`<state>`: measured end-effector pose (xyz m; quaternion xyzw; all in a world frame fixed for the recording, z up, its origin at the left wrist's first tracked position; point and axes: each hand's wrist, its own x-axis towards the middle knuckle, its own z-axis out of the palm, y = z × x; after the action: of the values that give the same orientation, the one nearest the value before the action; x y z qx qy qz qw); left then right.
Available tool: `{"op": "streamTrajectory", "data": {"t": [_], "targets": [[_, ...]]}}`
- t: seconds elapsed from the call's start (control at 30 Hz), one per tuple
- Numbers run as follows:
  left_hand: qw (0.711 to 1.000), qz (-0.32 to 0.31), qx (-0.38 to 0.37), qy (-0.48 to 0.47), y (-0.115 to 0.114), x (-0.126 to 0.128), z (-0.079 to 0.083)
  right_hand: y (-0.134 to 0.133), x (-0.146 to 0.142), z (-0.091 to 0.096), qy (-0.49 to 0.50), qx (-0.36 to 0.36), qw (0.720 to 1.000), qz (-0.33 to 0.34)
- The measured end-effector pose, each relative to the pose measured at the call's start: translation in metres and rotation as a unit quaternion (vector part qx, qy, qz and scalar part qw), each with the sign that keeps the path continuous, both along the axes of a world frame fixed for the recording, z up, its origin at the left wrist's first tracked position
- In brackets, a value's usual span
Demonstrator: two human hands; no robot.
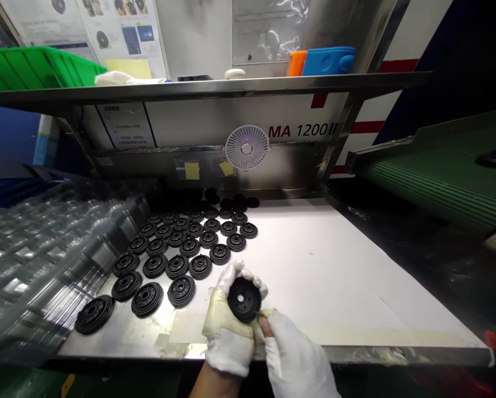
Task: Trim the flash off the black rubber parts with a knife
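Black disc (250,307) in the left hand (225,320), above the near edge of the surface (322,265), roughly midway between its near corners. Chief relation: disc just left of and slightly beyond the right hand (291,348), lower right rim towards the right fingertips; contact there too fine to be sure of. Left hand the nearer, directly under and around the disc. Round, so no long axis to speak of; tipped, hollow face towards the wearer. Left hand gloved, palm up, fingers curled round the far and right rim, gripping. Right hand gloved, fingers bunched, a bare fingertip (266,327) exposed; cannot tell whether pinching the rim, something small, or nothing. Look of the held piece: dull black, shallow dish, raised rim, round light hole near the middle, a few small marks about it. Loose rows of similar discs (177,266) over the left half of the surface, from the far edge down to the near left corner, stepped rings and hubs uppermost; nearest row disc (180,291) left of the left hand, apart from it. Stacked clear trays (66,260) beside the left edge. Green conveyor belt (434,171) beyond the right edge.
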<state>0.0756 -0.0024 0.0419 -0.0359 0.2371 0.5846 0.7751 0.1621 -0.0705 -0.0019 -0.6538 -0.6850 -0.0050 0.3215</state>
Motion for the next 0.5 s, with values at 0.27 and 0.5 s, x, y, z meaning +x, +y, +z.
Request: {"op": "streamTrajectory", "data": {"t": [0.27,0.5], "targets": [[0.998,-0.024,0.051,0.041,-0.009,-0.003,0.0,0.002,-0.002,0.0,0.047,-0.013,0.999,0.024],[0.999,-0.008,-0.006,-0.035,0.001,-0.004,-0.003,0.0,0.001,0.003,0.034,0.004,0.999,0.04]]}}
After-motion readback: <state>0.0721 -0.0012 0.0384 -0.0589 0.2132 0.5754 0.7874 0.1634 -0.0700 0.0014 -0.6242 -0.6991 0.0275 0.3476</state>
